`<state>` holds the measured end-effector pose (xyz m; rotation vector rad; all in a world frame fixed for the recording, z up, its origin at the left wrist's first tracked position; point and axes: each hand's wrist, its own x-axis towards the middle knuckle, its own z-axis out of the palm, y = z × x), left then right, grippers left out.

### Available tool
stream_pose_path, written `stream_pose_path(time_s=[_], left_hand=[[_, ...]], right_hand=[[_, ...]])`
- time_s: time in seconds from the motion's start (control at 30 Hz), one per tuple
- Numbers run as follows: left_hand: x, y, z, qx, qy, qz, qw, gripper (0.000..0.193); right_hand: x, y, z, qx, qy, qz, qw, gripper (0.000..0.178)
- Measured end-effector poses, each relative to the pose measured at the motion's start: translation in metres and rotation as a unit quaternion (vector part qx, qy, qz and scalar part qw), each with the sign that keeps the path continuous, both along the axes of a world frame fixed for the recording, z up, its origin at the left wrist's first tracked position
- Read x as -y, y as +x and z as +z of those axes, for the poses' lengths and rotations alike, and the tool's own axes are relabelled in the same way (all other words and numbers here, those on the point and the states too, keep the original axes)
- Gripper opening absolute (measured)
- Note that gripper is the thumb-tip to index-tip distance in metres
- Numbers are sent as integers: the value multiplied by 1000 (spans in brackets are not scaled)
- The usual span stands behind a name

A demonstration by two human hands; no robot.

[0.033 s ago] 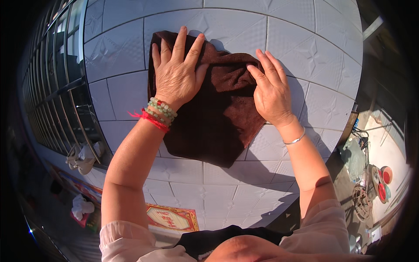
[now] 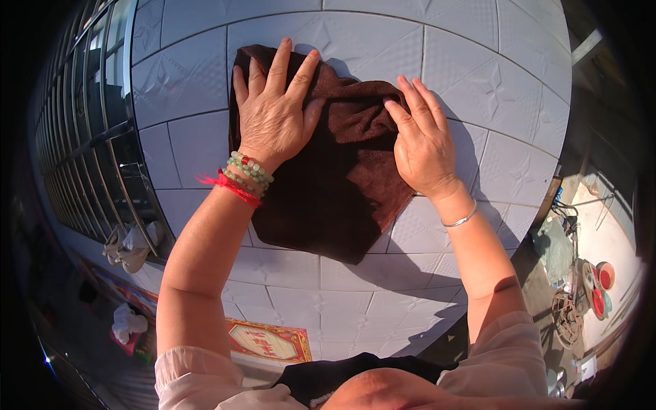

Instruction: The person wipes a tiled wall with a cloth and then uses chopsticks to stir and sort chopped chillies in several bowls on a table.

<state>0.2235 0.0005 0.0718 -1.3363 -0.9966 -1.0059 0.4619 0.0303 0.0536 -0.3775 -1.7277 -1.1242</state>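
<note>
A dark brown cloth lies against a pale tiled wall, its upper part wrinkled and its lower end hanging to a point. Spread flat over the cloth's upper left is my left hand, with fingers apart, a bead bracelet and red string at the wrist. At the upper right edge, my right hand rests with its fingers stretched out, the index fingertip touching the folded fabric. The right thumb is hidden. Sunlight falls on part of the cloth, and the shadow of my arm crosses the tiles.
A barred window borders the wall on the left, with a pair of shoes by its lower corner. Below is a red and yellow decorated panel. Far right, red containers and a coiled hose or wire lie on the ground.
My left hand has shifted very slightly left and up, and the cloth's left edge has moved with it. My right hand has hardly moved.
</note>
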Motion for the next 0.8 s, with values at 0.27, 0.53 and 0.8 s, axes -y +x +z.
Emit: stream_pose_path(time_s=[0.27, 0.53, 0.8], left_hand=[[3, -87, -29, 12, 42, -2, 999, 63], [24, -145, -101, 91, -26, 39, 995, 72], [44, -191, -257, 223, -127, 51, 965, 74]], right_hand=[[8, -79, -39, 36, -21, 47, 998, 36], [10, -138, -94, 89, -19, 103, 991, 31], [27, -181, -175, 232, -100, 152, 955, 28]])
